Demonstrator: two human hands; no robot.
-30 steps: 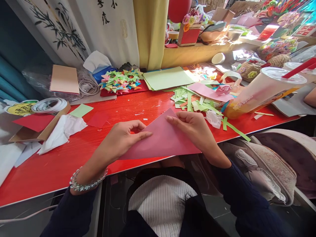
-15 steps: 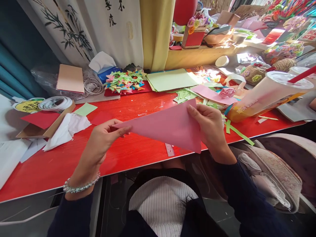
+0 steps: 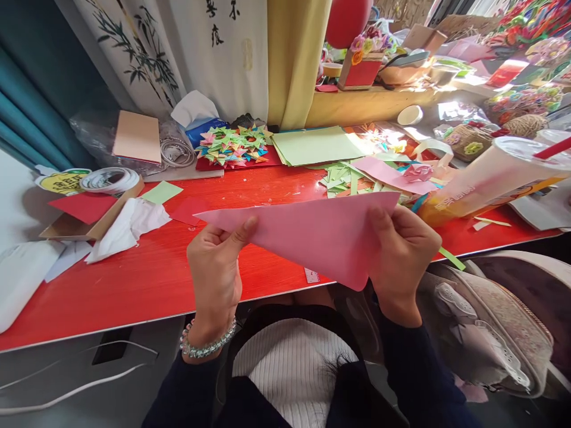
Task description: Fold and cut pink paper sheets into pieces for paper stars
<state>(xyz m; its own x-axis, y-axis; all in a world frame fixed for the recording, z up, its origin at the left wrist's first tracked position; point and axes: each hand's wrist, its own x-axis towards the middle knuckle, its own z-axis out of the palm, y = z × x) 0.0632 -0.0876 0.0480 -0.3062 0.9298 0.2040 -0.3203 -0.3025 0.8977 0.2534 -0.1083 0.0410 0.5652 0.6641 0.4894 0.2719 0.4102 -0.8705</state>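
Note:
A folded sheet of pink paper (image 3: 307, 235), roughly triangular, is stretched between my hands above the front edge of the red table (image 3: 147, 285). Its narrow point lies to the left and the broad end to the right. My left hand (image 3: 218, 261) pinches it near the narrow part, thumb on top, with a beaded bracelet at the wrist. At the broad end, my right hand (image 3: 404, 255) grips the paper with the thumb pressed on its face. Under the sheet, a piece of a ruler (image 3: 311, 276) shows at the table edge.
Green paper strips (image 3: 341, 178) and a pale green paper stack (image 3: 321, 145) lie behind. A wreath of folded paper (image 3: 234, 145) sits at the back. To the right leans a drink cup (image 3: 486, 172) near a bag (image 3: 495, 321). An open cardboard box (image 3: 71, 229) stands left.
My left hand has slid right along the paper, further from its tip. My right hand has moved slightly right and down, and the paper's top edge is now more level.

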